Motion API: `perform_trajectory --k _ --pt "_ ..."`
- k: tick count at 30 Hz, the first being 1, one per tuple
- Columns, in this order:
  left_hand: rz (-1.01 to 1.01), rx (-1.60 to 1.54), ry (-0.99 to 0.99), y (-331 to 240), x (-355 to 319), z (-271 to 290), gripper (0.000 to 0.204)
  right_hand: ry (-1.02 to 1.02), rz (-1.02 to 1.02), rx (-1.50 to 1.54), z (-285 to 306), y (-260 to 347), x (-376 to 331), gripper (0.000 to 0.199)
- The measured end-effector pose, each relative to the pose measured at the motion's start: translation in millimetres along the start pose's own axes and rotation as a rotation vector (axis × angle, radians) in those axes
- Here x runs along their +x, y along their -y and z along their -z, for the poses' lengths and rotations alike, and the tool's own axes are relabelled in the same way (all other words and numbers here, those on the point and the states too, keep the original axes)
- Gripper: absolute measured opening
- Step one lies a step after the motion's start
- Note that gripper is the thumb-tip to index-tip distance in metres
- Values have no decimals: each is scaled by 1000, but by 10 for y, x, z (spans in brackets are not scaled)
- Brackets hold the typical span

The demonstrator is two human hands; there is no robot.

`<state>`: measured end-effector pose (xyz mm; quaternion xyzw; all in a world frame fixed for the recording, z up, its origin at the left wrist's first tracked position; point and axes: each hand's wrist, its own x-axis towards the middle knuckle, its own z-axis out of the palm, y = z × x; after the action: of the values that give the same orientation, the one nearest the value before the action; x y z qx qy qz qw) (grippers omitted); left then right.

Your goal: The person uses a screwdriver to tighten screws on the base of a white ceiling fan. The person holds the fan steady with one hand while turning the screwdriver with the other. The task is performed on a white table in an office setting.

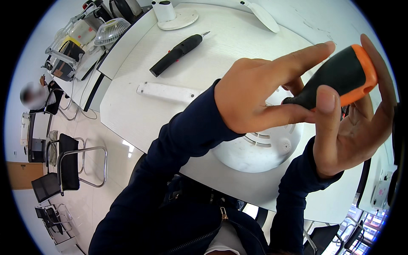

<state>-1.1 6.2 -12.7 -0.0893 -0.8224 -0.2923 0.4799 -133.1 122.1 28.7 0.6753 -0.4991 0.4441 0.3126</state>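
Note:
Above the table, to the right, both my hands are on a screwdriver point(335, 78) with a fat black and orange handle, raised close to the camera. My left hand point(255, 95) pinches the narrow black neck end between thumb and fingers. With its thumb on the near side and fingers around the far side, my right hand point(357, 131) cups the handle's thick end. The shaft is hidden. Beneath my hands lies a white round slotted housing point(255, 157), partly covered by them. A flat white bar point(165, 91) extends on the left, partly behind my left sleeve.
A black pen-shaped electric screwdriver point(178, 54) lies on the white table point(127, 102). Farther back are a white round base with a short post point(176, 19) and a white oval part point(261, 17). Black chairs point(70, 163) and a seated person point(38, 95) are at left.

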Motion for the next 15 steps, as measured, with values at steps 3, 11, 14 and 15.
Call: perform_trajectory --k 3,11,14,15 --pt "39 -33 57 -7 26 49 75 55 -17 44 18 -1 27 69" --pt "126 -205 139 -11 13 125 74 127 -25 270 -23 -13 26 67" --pt "74 -89 75 -24 -42 88 73 166 -81 216 46 41 36 69" --pt "49 -27 57 -29 -47 64 72 174 -97 180 68 51 27 70"
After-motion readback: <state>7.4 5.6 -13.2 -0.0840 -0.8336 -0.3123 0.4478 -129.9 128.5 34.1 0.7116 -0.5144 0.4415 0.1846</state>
